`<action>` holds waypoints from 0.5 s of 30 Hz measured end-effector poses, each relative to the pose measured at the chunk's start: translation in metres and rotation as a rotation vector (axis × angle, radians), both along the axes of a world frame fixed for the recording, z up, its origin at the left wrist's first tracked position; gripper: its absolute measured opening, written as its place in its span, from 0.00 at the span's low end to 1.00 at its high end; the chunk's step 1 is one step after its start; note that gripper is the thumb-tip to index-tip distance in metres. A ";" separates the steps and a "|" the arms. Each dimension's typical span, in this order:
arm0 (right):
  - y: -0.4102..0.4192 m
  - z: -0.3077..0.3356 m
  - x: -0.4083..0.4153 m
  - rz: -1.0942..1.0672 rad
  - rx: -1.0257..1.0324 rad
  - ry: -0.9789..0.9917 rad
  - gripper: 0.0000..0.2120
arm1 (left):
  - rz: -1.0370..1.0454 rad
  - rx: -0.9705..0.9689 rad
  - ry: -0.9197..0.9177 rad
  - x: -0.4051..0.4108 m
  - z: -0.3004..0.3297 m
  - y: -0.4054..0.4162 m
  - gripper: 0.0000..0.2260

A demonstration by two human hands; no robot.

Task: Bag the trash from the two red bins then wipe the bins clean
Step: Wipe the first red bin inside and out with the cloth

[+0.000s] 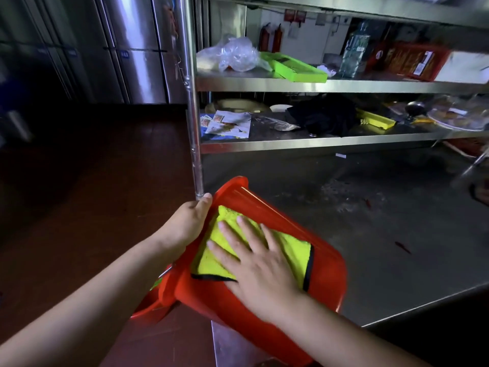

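A red bin (277, 229) is held tipped on its side at the corner of the steel desk (397, 247), just below the shelf post (194, 144). A yellow cloth (238, 250) is pressed flat against the bin's wall by the right hand (262, 263), its fingers (230, 231) straight and spread. The bin's base end is gripped by the left hand (188, 221), thumb curled over the edge. A second red bin (148, 305) is partly seen beneath the tipped bin.
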State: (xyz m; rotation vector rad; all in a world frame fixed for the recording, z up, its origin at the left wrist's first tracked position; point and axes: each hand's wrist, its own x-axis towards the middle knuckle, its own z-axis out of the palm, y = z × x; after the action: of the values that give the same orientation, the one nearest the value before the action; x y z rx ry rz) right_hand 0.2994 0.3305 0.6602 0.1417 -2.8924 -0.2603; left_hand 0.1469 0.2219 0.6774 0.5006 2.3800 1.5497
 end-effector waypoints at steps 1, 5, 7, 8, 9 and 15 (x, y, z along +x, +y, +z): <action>0.008 0.004 -0.008 -0.044 -0.044 0.008 0.34 | -0.019 0.028 -0.021 0.000 -0.003 0.002 0.24; 0.053 0.022 -0.055 -0.310 -0.314 -0.016 0.29 | -0.117 0.063 -0.015 0.000 -0.016 0.004 0.21; 0.075 0.030 -0.076 -0.383 -0.480 -0.103 0.27 | -0.119 0.088 -0.021 0.000 -0.017 0.003 0.20; 0.083 0.033 -0.083 -0.403 -0.559 -0.141 0.26 | -0.120 0.120 -0.036 0.001 -0.017 0.002 0.22; 0.087 0.035 -0.087 -0.413 -0.615 -0.166 0.25 | -0.131 0.139 -0.054 0.001 -0.017 0.002 0.22; 0.056 0.028 -0.080 -0.419 -0.325 -0.035 0.27 | -0.142 0.180 -0.038 -0.005 -0.031 0.000 0.30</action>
State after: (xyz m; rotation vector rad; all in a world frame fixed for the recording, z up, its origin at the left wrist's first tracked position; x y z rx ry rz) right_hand 0.2194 0.3864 0.6880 -0.5217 -2.9212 0.1471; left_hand 0.1420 0.2217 0.6466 0.6563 2.1378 1.7000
